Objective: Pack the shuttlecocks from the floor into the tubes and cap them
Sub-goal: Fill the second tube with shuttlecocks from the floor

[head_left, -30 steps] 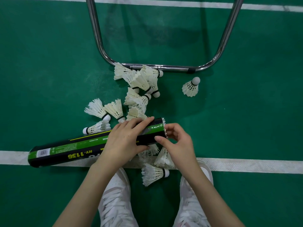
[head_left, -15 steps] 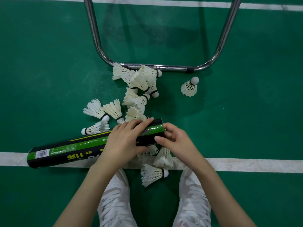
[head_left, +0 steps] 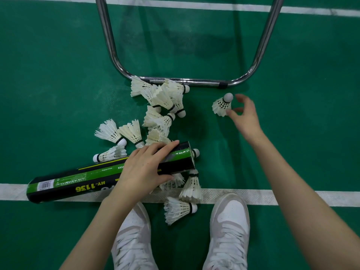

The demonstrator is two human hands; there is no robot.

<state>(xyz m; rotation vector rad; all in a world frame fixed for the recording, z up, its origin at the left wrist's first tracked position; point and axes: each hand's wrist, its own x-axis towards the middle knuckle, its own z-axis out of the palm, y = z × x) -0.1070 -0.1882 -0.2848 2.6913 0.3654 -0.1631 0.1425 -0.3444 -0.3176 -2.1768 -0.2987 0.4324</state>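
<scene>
While my left hand (head_left: 145,168) grips the green and black tube (head_left: 101,175) near its open end, the tube lies on its side across the white court line (head_left: 292,197). A cork tip (head_left: 195,152) pokes from the tube's mouth. My right hand (head_left: 244,115), fingers spread and holding nothing, hovers just beside a lone shuttlecock (head_left: 222,106), up and right of the tube's mouth. More shuttlecocks (head_left: 161,98) lie heaped above the tube, against a chrome frame (head_left: 187,81); others (head_left: 180,209) lie just below its mouth, between my white shoes (head_left: 229,228), on green floor (head_left: 48,75).
</scene>
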